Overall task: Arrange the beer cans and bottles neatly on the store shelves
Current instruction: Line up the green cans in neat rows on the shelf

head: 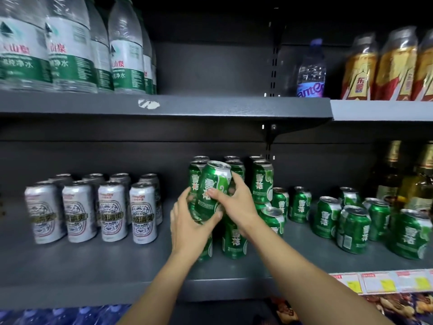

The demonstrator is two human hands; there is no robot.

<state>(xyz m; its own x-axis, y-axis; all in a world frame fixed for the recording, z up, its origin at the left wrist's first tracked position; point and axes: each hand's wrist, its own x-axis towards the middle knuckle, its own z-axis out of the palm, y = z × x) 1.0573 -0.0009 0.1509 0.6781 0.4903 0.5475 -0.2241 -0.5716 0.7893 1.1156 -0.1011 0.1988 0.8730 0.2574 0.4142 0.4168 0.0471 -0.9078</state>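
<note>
Both hands hold one tilted green beer can [212,184] in front of a stack of green cans [262,181] on the middle shelf [93,261]. My left hand [189,225] cups its lower part from below. My right hand [234,199] grips its side, thumb across the label. More green cans [234,238] stand under it, partly hidden by my hands. Loose green cans [353,228] stand and lean in disorder to the right. Several silver cans [110,207] stand in tidy rows at the left.
Beer bottles [389,179] with gold foil stand at the far right of the shelf. Above are water bottles [68,48], a purple-labelled bottle [311,69] and gold bottles [396,66]. Price tags [379,281] line the right shelf edge.
</note>
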